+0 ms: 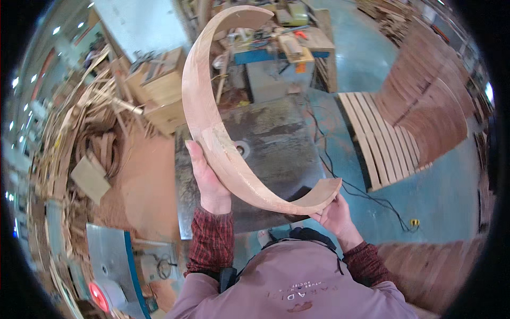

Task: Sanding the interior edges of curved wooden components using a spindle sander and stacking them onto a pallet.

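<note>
Head view: curved wood (pixel 199 90) hangs above the dark table (pixel 279 130). Left hand (pixel 209 183) and right hand (pixel 337 218) clamp fingers on it.

Two hands, a left hand (pixel 210 181) and a right hand (pixel 336 217), with one curved wooden piece (pixel 204 106) between them. Below the hands: one dark metal tabletop (pixel 281 138), with one round metal fitting (pixel 241 150) just right of the left hand. Beyond both hands, one workbench (pixel 321 40) and, on it, one red-orange tool (pixel 300 34). To the right hand's right, one slatted base (pixel 366 138) and one small yellow block (pixel 415 222). Left of the left hand, wood offcuts (pixel 69 143) — too many to count — and, nearer the body, one blue-edged panel (pixel 109 250).
</note>
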`<move>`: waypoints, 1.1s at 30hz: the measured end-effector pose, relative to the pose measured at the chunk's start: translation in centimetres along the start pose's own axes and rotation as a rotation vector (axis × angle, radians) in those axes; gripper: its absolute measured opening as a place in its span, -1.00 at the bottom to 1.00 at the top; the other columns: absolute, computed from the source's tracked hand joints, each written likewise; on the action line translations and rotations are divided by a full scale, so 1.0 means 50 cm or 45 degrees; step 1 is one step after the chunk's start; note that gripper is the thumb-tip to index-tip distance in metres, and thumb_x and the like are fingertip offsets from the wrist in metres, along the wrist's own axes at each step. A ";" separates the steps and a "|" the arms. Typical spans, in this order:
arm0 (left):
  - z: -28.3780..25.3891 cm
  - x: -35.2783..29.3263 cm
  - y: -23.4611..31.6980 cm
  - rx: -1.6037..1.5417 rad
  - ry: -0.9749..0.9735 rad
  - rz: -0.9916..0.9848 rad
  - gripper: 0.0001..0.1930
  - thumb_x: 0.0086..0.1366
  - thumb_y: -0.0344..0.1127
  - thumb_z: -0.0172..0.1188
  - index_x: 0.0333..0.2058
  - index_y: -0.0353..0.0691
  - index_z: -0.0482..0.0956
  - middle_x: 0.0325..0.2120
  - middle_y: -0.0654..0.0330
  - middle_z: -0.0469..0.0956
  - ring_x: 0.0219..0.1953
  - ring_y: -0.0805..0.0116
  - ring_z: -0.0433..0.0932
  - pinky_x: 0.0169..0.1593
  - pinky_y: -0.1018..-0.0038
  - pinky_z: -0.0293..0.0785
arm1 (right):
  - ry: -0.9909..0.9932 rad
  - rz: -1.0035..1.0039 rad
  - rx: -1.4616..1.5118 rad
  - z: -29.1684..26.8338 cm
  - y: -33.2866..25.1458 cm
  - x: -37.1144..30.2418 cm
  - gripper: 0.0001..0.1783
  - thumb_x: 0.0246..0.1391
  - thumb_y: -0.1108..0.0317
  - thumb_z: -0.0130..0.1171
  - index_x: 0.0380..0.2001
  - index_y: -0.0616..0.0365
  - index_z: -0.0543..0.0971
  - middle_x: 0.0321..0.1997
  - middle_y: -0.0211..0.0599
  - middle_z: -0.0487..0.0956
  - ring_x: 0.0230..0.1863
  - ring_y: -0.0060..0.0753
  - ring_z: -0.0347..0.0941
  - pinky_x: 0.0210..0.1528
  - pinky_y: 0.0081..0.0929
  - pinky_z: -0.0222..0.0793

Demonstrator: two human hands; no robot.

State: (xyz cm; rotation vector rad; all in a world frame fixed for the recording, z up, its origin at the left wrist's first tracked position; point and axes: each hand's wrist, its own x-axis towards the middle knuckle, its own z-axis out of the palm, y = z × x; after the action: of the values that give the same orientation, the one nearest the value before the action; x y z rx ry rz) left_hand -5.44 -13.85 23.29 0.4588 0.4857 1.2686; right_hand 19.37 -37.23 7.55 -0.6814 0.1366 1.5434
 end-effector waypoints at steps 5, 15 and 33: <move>0.046 -0.008 -0.114 0.247 -0.005 -0.161 -0.32 0.38 0.52 -0.07 -0.07 -0.02 0.52 -0.56 0.19 0.54 -0.57 0.28 0.56 -0.51 0.37 0.52 | -0.160 -0.217 0.426 -0.021 0.009 -0.093 -0.36 0.43 -0.16 -0.09 0.29 0.12 0.37 0.36 -0.04 0.44 0.37 0.03 0.38 0.42 0.15 0.25; 0.150 -0.085 -0.398 0.608 -0.267 -0.493 -0.36 0.56 0.20 -0.04 0.31 -0.23 0.33 0.08 0.17 0.48 0.09 0.27 0.48 0.17 0.28 0.43 | 0.881 -0.365 0.671 -0.290 0.008 -0.105 -0.41 0.22 0.45 0.10 0.29 0.22 0.26 0.27 0.03 0.41 0.31 0.17 0.40 0.31 0.35 0.35; 0.328 -0.203 -0.956 1.022 -0.608 -0.540 -0.34 0.51 0.06 0.11 0.32 -0.35 0.23 0.17 0.05 0.37 0.16 0.21 0.41 0.21 0.21 0.39 | 1.496 -1.298 0.074 -0.513 -0.365 -0.419 -0.58 -0.01 0.42 0.25 -0.04 0.26 0.46 -0.17 -0.20 0.57 -0.15 -0.23 0.58 -0.11 -0.20 0.57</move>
State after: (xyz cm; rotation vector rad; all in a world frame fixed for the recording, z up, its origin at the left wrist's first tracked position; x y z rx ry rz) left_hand 39.23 -35.91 10.02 1.2268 0.6295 0.4824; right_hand 43.81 -65.72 2.86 -1.2767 0.5952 0.0440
